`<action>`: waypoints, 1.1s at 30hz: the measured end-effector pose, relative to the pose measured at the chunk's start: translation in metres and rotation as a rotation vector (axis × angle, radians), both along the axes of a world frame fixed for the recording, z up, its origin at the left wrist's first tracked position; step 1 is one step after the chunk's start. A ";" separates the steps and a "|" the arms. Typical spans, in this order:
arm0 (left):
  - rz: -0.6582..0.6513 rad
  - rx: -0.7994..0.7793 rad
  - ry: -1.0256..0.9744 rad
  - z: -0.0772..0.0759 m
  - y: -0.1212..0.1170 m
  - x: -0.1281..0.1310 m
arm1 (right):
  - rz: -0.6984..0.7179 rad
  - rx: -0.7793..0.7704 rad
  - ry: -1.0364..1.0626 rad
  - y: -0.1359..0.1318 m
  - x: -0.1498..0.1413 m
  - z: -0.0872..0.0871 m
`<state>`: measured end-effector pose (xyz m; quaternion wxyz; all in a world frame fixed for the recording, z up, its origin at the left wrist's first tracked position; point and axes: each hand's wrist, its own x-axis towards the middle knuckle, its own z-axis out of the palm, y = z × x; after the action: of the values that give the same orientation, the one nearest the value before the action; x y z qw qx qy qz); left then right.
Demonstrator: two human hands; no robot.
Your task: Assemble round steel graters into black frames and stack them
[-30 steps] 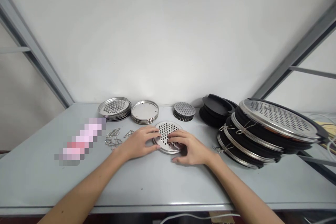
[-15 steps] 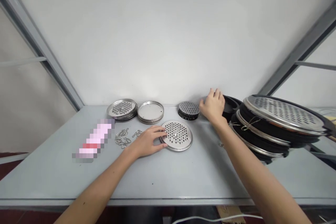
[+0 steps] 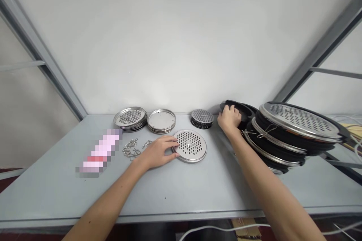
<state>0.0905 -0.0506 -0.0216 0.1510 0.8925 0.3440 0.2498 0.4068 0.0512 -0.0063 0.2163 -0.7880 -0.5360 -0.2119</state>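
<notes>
A round perforated metal grater plate (image 3: 192, 147) lies flat at the middle of the table. My left hand (image 3: 159, 152) rests at its left rim, fingers stretched and apart, fingertips touching the edge. At the back right, my right hand (image 3: 229, 118) reaches over a stack of black plastic discs (image 3: 245, 111), its fingers bent down over the near-left rim of the upper disc. The fingertips are partly hidden there. Left of my left hand lie several small bent-wire clips (image 3: 131, 150).
Along the wall stand a stack of grater plates (image 3: 130, 117), a stack of plain metal discs (image 3: 161, 120) and small black-sided grater discs (image 3: 201, 118). On the right leans a tall pile of black-rimmed graters (image 3: 299, 124). A blurred pink item (image 3: 103, 150) lies left. Metal frame posts flank the table.
My right hand has left the grater plate and moved back and right to the black discs, where its fingers have bent over the rim. My left hand has stayed at the plate's left edge.
</notes>
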 end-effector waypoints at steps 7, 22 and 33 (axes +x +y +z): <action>0.009 0.013 -0.008 0.003 -0.001 -0.001 | 0.152 0.214 -0.016 0.000 0.003 -0.002; 0.125 -0.073 -0.574 0.005 0.013 -0.010 | 1.176 0.293 1.194 -0.091 -0.077 0.010; 0.237 -0.243 -0.696 0.017 0.002 -0.006 | 1.220 -0.033 1.095 -0.090 -0.072 -0.011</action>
<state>0.0842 -0.0488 -0.0042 0.3333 0.6841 0.3999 0.5109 0.3345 -0.0392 -0.0169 0.5130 -0.3525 -0.6919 0.3658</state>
